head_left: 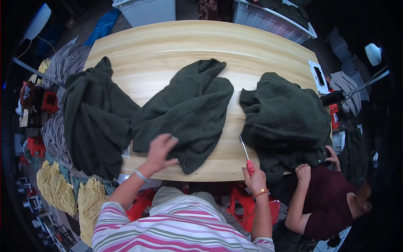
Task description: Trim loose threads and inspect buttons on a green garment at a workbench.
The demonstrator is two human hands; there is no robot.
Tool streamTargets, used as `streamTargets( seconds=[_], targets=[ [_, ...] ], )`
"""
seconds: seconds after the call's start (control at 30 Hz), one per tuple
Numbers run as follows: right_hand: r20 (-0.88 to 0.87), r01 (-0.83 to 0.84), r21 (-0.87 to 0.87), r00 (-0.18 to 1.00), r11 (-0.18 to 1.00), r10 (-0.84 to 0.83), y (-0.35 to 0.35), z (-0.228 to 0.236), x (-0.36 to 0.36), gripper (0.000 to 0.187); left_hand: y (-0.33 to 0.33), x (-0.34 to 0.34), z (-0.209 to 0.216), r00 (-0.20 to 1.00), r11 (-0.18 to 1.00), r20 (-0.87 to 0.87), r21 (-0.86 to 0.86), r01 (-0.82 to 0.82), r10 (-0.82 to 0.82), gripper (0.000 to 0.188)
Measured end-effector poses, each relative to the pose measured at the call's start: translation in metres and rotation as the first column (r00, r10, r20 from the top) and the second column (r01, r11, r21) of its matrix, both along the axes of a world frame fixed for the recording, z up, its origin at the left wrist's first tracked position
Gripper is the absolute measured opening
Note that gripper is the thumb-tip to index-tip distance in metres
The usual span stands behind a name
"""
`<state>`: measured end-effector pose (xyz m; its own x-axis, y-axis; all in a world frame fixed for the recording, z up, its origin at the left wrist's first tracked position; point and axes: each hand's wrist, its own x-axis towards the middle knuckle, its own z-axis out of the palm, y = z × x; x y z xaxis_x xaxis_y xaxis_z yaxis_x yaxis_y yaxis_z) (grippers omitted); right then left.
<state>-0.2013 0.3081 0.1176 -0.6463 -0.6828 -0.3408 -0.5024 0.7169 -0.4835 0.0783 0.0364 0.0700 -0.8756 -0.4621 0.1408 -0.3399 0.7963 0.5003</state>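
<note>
My left hand [159, 154], slightly blurred, has its fingers spread at the near edge of a dark green knitted garment [184, 105], which lies rumpled mid-table. Whether the fingertips touch the cloth, I cannot tell. In my right hand [255, 181] is a screwdriver-like tool [249, 167] with a red handle and a long thin metal shaft. Its tip points away from me, close to the left edge of another dark green garment [285, 109]. A third dark green garment [96, 122] lies bunched on the left and meets the middle one.
A co-worker [327, 201] at the right has hands on the right-hand garment. All this is on a pale wooden table [168, 42]. White bins [273, 21] stand beyond the far edge. Grey and yellow cloths [56, 187] are piled at left. A red stool [241, 206] stands below.
</note>
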Motion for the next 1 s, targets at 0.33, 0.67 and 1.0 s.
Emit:
streamTargets(
  seconds=[0.33, 0.67, 1.0],
  targets=[
    [0.033, -0.009, 0.007, 0.999, 1.0, 0.008, 0.016, 0.002, 0.008, 0.04, 0.013, -0.029, -0.039, 0.954, 0.998, 0.295, 0.053, 0.042, -0.056, 0.016],
    [0.033, 0.072, -0.141, 0.997, 0.987, -0.068, 0.029, 0.013, -0.009, 0.039, -0.016, -0.056, 0.162, 0.81, 0.855, -0.542, -0.508, -0.104, -0.223, 0.028],
    [0.06, -0.039, -0.022, 0.997, 0.999, 0.041, 0.025, 0.006, 0.017, 0.038, 0.052, -0.021, -0.002, 0.933, 0.97, 0.287, -0.052, 0.239, -0.215, 0.039]
  ],
)
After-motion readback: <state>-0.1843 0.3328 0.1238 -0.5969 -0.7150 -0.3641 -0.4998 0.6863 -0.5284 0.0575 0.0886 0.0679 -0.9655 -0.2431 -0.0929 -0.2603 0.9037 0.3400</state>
